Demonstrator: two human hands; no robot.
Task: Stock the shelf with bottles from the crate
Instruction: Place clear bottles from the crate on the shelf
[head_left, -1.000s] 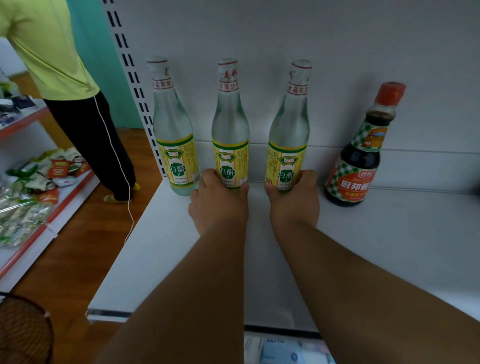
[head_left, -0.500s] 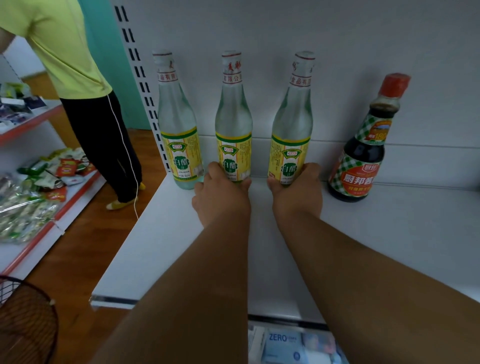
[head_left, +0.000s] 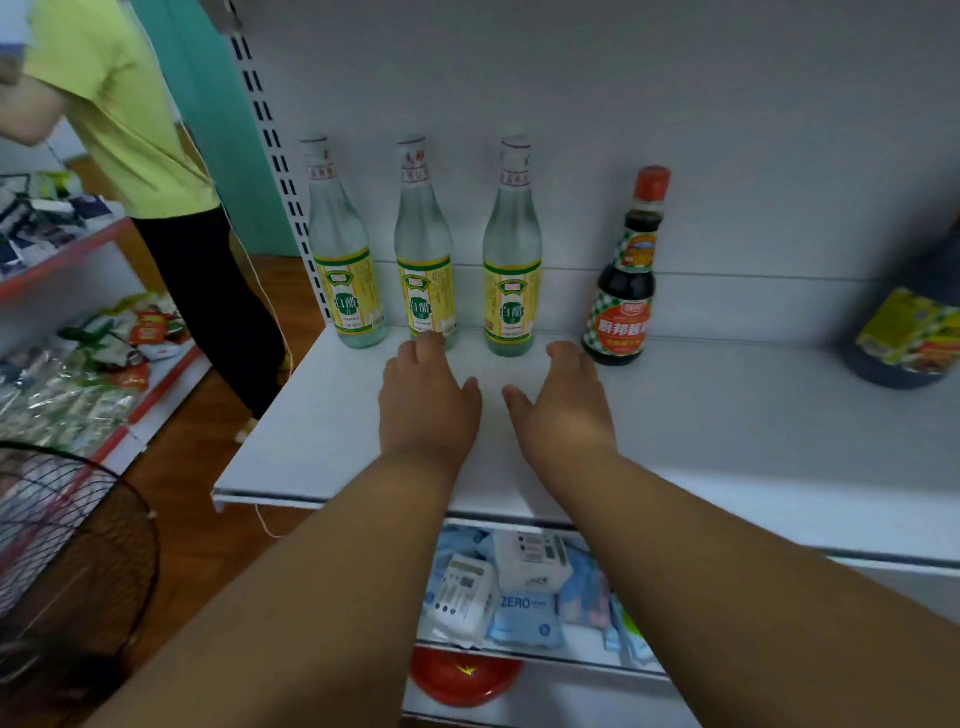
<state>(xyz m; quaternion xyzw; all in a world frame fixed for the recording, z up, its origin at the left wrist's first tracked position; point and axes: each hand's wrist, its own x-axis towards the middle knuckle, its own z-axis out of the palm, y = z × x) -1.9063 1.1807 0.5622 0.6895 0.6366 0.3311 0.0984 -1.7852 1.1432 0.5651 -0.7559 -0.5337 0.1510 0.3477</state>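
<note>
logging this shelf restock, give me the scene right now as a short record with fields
shelf: white shelf, three clear vinegar bottles upright in a row at the back
beside them: dark soy sauce bottle, red cap, to the right
far right: large dark bottle, blurred, partly out of frame
left hand: open, holding nothing, fingers near the middle bottle's base
right hand: open, holding nothing
crate: not in view

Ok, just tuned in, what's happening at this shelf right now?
A person is stocking a white shelf. Three clear vinegar bottles stand upright in a row at the back, beside a dark soy sauce bottle. Both hands are open and hold nothing: the left hand is just in front of the middle bottle, the right hand in front of the gap between the third bottle and the soy sauce. Another person in a yellow-green shirt stands at the left.
</note>
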